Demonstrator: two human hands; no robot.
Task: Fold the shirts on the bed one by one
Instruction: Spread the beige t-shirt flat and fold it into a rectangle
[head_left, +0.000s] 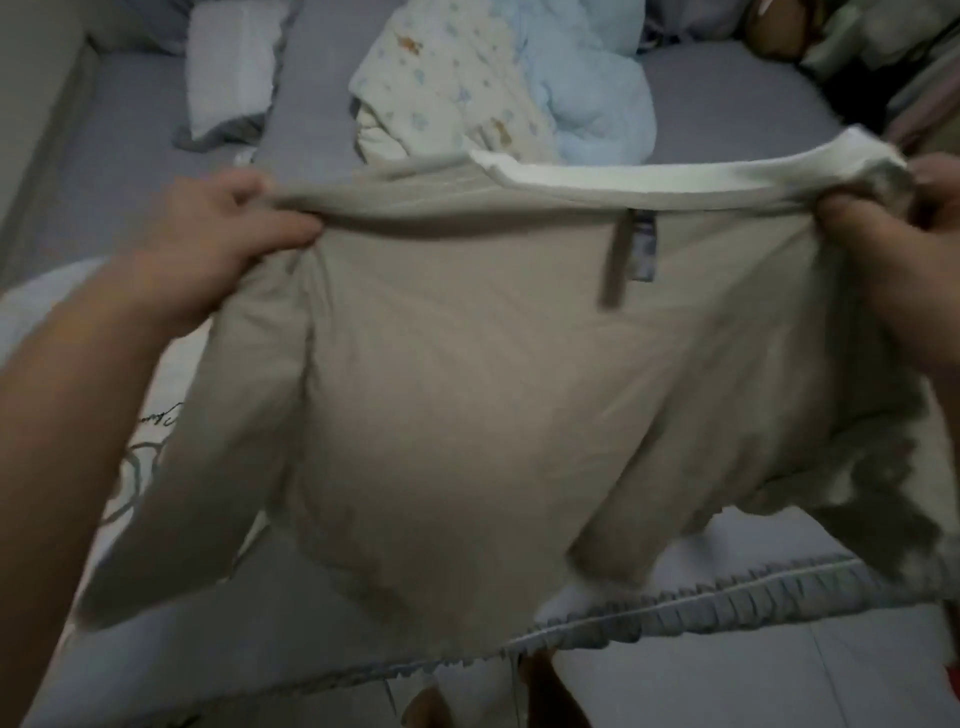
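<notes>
A beige shirt (457, 395) with a white neck band and a dark tag near its top edge hangs stretched in the air over the near edge of the bed (104, 171). My left hand (218, 239) pinches its upper left corner. My right hand (893, 249) grips the upper right corner, where white and grey fabric is bunched. The shirt's lower part and sleeves hang down towards the bed's ruffled edge.
A white pillow (234, 62) lies at the back left. A patterned cream cloth (447, 88) and a light blue blanket (592, 93) are heaped at the back middle. White printed fabric (140, 447) lies under my left arm. Tiled floor (727, 680) shows below the bed.
</notes>
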